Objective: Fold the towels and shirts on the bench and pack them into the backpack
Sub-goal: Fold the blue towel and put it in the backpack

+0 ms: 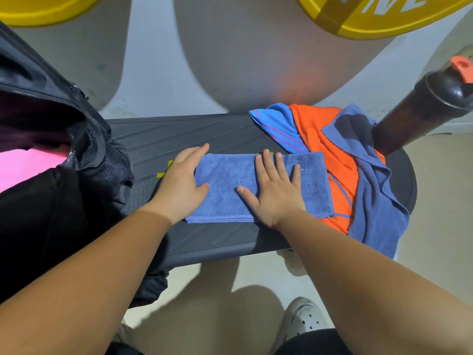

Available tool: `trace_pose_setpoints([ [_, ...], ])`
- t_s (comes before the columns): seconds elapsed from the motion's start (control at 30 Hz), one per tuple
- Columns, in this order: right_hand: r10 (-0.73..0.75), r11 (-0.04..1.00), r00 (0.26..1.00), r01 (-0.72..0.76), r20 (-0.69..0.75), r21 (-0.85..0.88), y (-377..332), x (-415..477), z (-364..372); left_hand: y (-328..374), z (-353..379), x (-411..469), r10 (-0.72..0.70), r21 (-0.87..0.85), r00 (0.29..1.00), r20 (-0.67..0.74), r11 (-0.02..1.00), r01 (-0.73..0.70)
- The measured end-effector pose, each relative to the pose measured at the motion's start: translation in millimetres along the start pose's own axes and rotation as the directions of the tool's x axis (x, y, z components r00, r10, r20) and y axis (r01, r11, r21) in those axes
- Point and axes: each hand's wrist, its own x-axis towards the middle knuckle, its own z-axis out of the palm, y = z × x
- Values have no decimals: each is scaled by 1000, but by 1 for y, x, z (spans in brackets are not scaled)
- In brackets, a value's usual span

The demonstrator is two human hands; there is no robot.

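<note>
A folded blue towel (225, 190) lies flat on the dark bench (163, 139). My left hand (183, 183) rests on the towel's left edge, fingers straight. Flat on its middle presses my right hand (275, 190), fingers spread. To the right sits a loose heap: an orange shirt (330, 149), a blue shirt (276, 124) with purple stripes and a second blue towel (376, 190) draped over the bench end. The black backpack (51, 201) stands open at the left, with something pink (28, 165) inside.
A dark bottle (419, 111) with an orange cap stands at the bench's right end behind the heap. Yellow weight plates (358, 19) lean at the top. A grey clog (302, 321) is on the floor below the bench.
</note>
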Motion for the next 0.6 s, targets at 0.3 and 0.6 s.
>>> trace_pose_setpoints([
  [0.3, -2, 1000, 1000, 2, -12, -5, 0, 1, 1, 0, -5, 1, -50, -46, 998, 38, 998, 52],
  [0.6, -9, 1000, 1000, 9, -21, 5, 1, 1, 0, 8, -14, 13, -253, -231, 964, 78, 936, 265],
])
